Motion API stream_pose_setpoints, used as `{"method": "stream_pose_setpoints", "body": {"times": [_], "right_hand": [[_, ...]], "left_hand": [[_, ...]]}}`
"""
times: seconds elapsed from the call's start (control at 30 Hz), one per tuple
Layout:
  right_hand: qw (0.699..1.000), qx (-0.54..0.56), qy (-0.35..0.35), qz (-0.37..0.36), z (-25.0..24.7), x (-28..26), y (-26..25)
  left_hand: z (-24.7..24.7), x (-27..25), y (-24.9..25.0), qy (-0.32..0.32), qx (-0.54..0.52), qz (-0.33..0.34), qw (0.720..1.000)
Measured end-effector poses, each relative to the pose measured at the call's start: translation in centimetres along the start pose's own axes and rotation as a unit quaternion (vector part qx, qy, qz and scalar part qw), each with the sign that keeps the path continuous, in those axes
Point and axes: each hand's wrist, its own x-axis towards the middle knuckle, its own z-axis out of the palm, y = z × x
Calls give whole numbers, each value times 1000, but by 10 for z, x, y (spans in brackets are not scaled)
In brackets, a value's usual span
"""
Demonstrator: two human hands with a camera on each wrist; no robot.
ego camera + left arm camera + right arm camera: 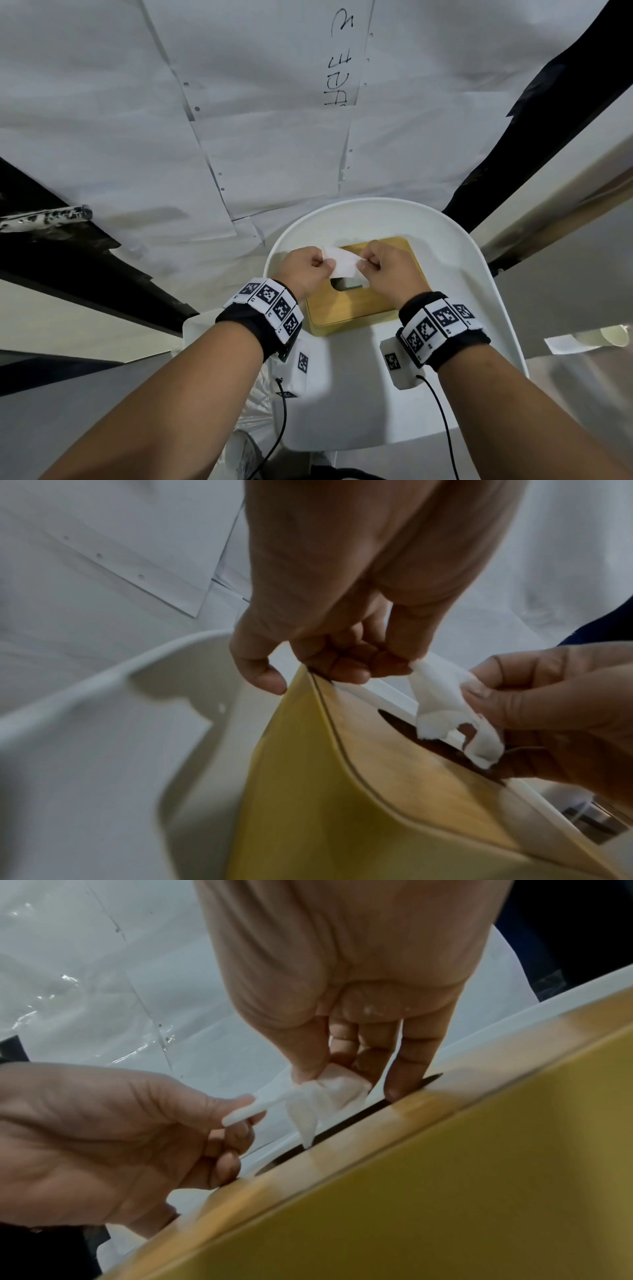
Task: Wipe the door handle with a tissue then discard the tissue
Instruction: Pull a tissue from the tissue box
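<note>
A white tissue (342,263) is stretched between both hands just above the slot of a yellow tissue box (346,306) with a wooden lid. My left hand (308,267) pinches the tissue's left end with curled fingers. My right hand (387,270) pinches its right end. In the left wrist view the tissue (441,704) hangs crumpled over the lid's dark slot, near the box (359,804). In the right wrist view the tissue (322,1099) sits between thumb and fingers above the slot. A door handle (44,217) sticks out at the far left.
The box sits on a white chair seat (479,274) with a raised curved rim. Behind it is a dark door covered with taped white paper sheets (239,120). A paper cup (613,335) lies at the right. Cables hang from both wrist cameras.
</note>
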Motion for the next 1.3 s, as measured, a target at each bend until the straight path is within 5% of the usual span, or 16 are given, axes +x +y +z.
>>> {"method": "stream_pose_setpoints", "body": {"times": [0.43, 0.73, 0.93, 1.17, 1.3], "right_hand": [[998, -46, 43, -1, -4, 3, -7], [998, 45, -4, -54, 10, -6, -50], [996, 27, 76, -27, 5, -7, -57], [989, 129, 0, -65, 7, -22, -86], [992, 69, -13, -108, 13, -28, -108]], "left_hand": [[-20, -12, 7, 82, -172, -41, 981], [-31, -33, 11, 20, -241, -27, 970], [-49, -44, 5, 90, -226, -21, 970], [-71, -56, 5, 147, -187, -32, 971], [-93, -70, 5, 179, -149, 6, 972]]}}
